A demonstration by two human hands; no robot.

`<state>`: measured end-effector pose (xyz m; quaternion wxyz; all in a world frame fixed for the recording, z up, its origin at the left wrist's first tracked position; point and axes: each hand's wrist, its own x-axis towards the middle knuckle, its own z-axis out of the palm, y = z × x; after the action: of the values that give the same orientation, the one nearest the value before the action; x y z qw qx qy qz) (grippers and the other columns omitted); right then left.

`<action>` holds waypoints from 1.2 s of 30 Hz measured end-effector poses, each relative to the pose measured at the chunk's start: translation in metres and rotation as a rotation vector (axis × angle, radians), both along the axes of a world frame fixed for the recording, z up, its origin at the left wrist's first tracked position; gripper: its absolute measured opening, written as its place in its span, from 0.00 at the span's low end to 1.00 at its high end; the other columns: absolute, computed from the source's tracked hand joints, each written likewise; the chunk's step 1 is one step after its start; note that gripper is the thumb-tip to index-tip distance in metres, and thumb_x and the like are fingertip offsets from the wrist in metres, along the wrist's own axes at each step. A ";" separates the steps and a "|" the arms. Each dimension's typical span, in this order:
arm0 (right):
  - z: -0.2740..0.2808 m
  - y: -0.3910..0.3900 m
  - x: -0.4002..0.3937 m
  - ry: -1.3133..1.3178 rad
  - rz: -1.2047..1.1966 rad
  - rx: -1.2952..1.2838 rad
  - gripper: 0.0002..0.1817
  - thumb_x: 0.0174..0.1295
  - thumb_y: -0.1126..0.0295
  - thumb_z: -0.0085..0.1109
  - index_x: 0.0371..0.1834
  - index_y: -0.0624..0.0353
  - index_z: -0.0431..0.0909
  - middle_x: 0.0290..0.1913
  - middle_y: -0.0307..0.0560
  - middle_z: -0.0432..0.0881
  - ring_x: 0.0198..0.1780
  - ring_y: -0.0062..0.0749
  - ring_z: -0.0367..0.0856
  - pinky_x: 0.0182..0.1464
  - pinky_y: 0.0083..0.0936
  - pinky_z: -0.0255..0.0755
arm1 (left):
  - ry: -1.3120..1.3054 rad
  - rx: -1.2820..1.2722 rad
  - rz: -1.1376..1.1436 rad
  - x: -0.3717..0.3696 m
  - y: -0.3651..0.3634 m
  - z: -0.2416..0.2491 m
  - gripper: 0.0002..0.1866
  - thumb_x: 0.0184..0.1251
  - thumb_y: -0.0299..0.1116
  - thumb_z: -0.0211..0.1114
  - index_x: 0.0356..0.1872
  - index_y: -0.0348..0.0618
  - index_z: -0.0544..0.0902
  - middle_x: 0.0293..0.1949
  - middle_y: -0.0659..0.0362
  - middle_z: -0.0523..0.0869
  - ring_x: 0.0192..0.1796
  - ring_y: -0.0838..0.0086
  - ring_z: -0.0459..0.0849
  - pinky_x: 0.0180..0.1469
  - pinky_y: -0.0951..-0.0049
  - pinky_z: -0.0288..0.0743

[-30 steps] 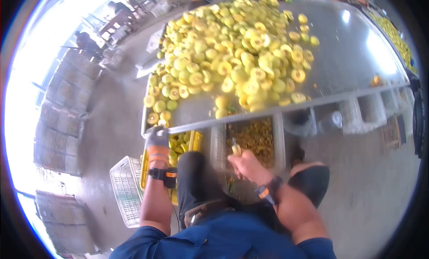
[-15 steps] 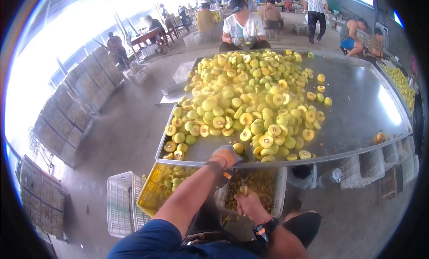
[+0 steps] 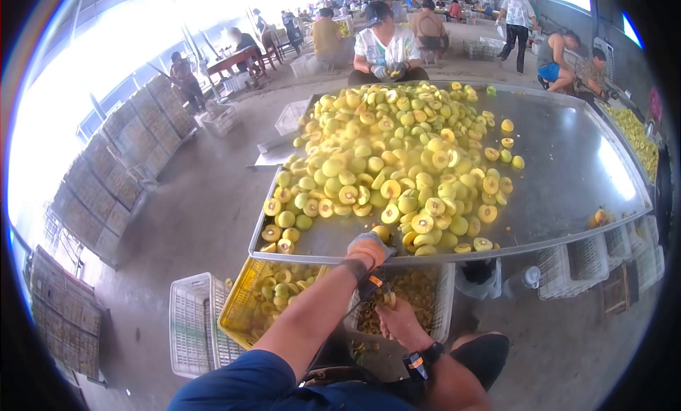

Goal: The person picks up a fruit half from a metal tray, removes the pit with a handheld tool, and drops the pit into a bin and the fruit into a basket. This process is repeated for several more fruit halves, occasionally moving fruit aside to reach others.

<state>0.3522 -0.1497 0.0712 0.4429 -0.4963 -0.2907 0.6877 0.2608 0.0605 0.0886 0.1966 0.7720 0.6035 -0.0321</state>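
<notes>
Fruit at the near edge of the steel table is what the gloved left hand has reached, fingers curled over it in a loose grasp; it looks roundish, so no clear long axis shows, and I cannot tell which way its stem end faces. It sits at the near fringe of the big yellow pile, within arm's reach of the seated person. Below the table rim, the bare right hand is closed around a small tool, I'd guess a coring knife, its tip pointing up toward the table. It hangs over the white crate of scraps, likely so trimmings drop straight in. A yellow crate of fruit stands to the left.
</notes>
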 end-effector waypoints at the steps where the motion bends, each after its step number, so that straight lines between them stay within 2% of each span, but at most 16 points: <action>1: 0.001 0.000 0.000 0.010 -0.005 0.005 0.09 0.74 0.70 0.58 0.35 0.59 0.73 0.18 0.41 0.75 0.14 0.28 0.73 0.18 0.28 0.66 | -0.001 -0.023 0.010 0.002 0.003 -0.004 0.32 0.66 0.60 0.71 0.56 0.42 0.89 0.53 0.42 0.92 0.56 0.51 0.91 0.56 0.56 0.84; 5: 0.008 0.002 0.000 -0.031 -0.007 -0.003 0.09 0.74 0.71 0.59 0.35 0.59 0.73 0.18 0.41 0.75 0.14 0.28 0.73 0.18 0.28 0.66 | 0.036 0.025 -0.112 0.001 0.029 -0.047 0.32 0.64 0.59 0.72 0.55 0.40 0.89 0.52 0.43 0.92 0.54 0.51 0.91 0.55 0.56 0.84; 8: 0.014 0.000 0.004 -0.048 -0.025 0.014 0.08 0.74 0.71 0.58 0.35 0.59 0.74 0.18 0.41 0.75 0.14 0.28 0.73 0.18 0.28 0.66 | -0.031 0.088 -0.129 0.002 0.029 -0.051 0.31 0.62 0.57 0.74 0.54 0.40 0.90 0.50 0.44 0.92 0.52 0.50 0.91 0.54 0.56 0.84; 13: 0.015 -0.002 0.006 -0.043 -0.035 0.035 0.08 0.73 0.72 0.58 0.34 0.60 0.74 0.17 0.41 0.75 0.15 0.28 0.73 0.18 0.28 0.66 | -0.193 0.057 -0.058 -0.001 0.025 -0.030 0.32 0.57 0.56 0.78 0.52 0.38 0.89 0.47 0.44 0.92 0.50 0.49 0.90 0.55 0.57 0.83; 16: 0.019 -0.002 0.010 -0.041 -0.045 0.039 0.07 0.72 0.72 0.58 0.35 0.61 0.75 0.17 0.41 0.75 0.14 0.28 0.73 0.19 0.29 0.66 | -0.368 -0.038 -0.017 0.000 0.014 0.000 0.31 0.54 0.50 0.80 0.53 0.36 0.89 0.50 0.43 0.92 0.54 0.55 0.91 0.58 0.60 0.83; 19: 0.016 -0.004 0.017 -0.149 -0.056 0.067 0.09 0.72 0.68 0.60 0.37 0.62 0.77 0.19 0.40 0.76 0.16 0.26 0.74 0.20 0.28 0.67 | -0.780 -0.116 -0.175 -0.016 0.009 0.003 0.26 0.57 0.41 0.81 0.52 0.35 0.88 0.49 0.47 0.93 0.51 0.63 0.91 0.56 0.63 0.84; 20: 0.015 -0.005 0.019 -0.145 -0.073 0.069 0.09 0.71 0.67 0.60 0.37 0.62 0.77 0.19 0.40 0.76 0.16 0.26 0.74 0.20 0.28 0.67 | -0.814 -0.125 -0.232 -0.022 0.001 0.011 0.19 0.63 0.35 0.77 0.51 0.34 0.88 0.46 0.49 0.93 0.49 0.67 0.90 0.55 0.65 0.84; 23: 0.014 -0.001 0.023 -0.138 -0.112 0.092 0.09 0.70 0.67 0.60 0.37 0.62 0.77 0.20 0.40 0.76 0.18 0.26 0.75 0.22 0.28 0.68 | -1.140 -0.510 -0.121 -0.042 -0.016 0.024 0.16 0.68 0.33 0.74 0.52 0.34 0.87 0.50 0.47 0.91 0.51 0.64 0.90 0.55 0.65 0.84; 24: 0.010 0.001 0.024 -0.141 -0.121 0.104 0.09 0.69 0.66 0.59 0.37 0.61 0.77 0.20 0.39 0.76 0.19 0.25 0.75 0.22 0.27 0.68 | -1.229 -0.430 -0.255 -0.053 -0.008 -0.011 0.15 0.72 0.29 0.70 0.55 0.33 0.87 0.57 0.47 0.88 0.54 0.66 0.89 0.56 0.68 0.84; 26: 0.009 0.001 0.027 -0.102 -0.121 0.129 0.08 0.70 0.67 0.60 0.37 0.60 0.77 0.21 0.38 0.76 0.19 0.24 0.75 0.22 0.27 0.67 | -1.507 -0.713 -0.211 -0.073 0.001 -0.084 0.22 0.74 0.24 0.64 0.66 0.31 0.81 0.62 0.52 0.87 0.56 0.69 0.88 0.60 0.69 0.83; 27: 0.013 0.001 0.027 -0.037 -0.126 0.086 0.07 0.71 0.68 0.60 0.38 0.60 0.77 0.21 0.37 0.75 0.19 0.23 0.74 0.22 0.27 0.67 | -1.606 -0.830 -0.041 -0.053 -0.040 -0.009 0.26 0.69 0.28 0.71 0.66 0.27 0.80 0.58 0.50 0.89 0.58 0.65 0.88 0.61 0.65 0.83; 28: 0.014 0.001 0.029 -0.027 -0.097 0.104 0.07 0.73 0.68 0.59 0.41 0.60 0.77 0.22 0.36 0.74 0.18 0.23 0.73 0.22 0.26 0.67 | -1.425 -0.557 -0.219 -0.053 -0.051 0.002 0.25 0.70 0.27 0.70 0.66 0.27 0.80 0.58 0.50 0.89 0.58 0.66 0.88 0.62 0.66 0.82; 30: 0.021 -0.001 0.030 0.026 -0.048 0.099 0.07 0.73 0.69 0.60 0.38 0.58 0.75 0.23 0.36 0.73 0.19 0.23 0.72 0.22 0.26 0.66 | -1.295 -0.389 -0.299 -0.055 -0.067 0.000 0.23 0.72 0.25 0.69 0.66 0.29 0.80 0.59 0.50 0.89 0.59 0.66 0.87 0.63 0.68 0.82; 32: 0.027 -0.002 0.031 0.051 -0.018 0.115 0.07 0.73 0.70 0.59 0.37 0.57 0.73 0.24 0.37 0.72 0.18 0.23 0.71 0.21 0.26 0.66 | -1.424 -0.580 -0.113 -0.051 -0.077 -0.002 0.23 0.73 0.24 0.69 0.67 0.29 0.80 0.60 0.50 0.89 0.60 0.66 0.87 0.64 0.68 0.81; 34: 0.026 -0.001 0.032 0.059 -0.009 0.090 0.06 0.74 0.70 0.59 0.38 0.57 0.74 0.24 0.37 0.72 0.18 0.23 0.71 0.21 0.27 0.66 | -1.234 -0.385 -0.236 -0.050 -0.086 0.008 0.23 0.73 0.24 0.69 0.67 0.30 0.80 0.60 0.50 0.88 0.60 0.67 0.87 0.65 0.68 0.80; 36: 0.025 -0.001 0.033 0.055 -0.004 0.071 0.06 0.74 0.70 0.58 0.38 0.57 0.74 0.24 0.36 0.72 0.18 0.24 0.71 0.21 0.27 0.66 | -1.361 -0.540 -0.179 -0.053 -0.082 -0.008 0.24 0.72 0.23 0.68 0.68 0.31 0.80 0.60 0.51 0.89 0.59 0.69 0.87 0.64 0.69 0.81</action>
<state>0.3852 -0.1502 0.0967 0.4694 -0.4618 -0.3018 0.6895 0.2078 -0.0216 0.0809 0.7073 0.5922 0.2539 0.2907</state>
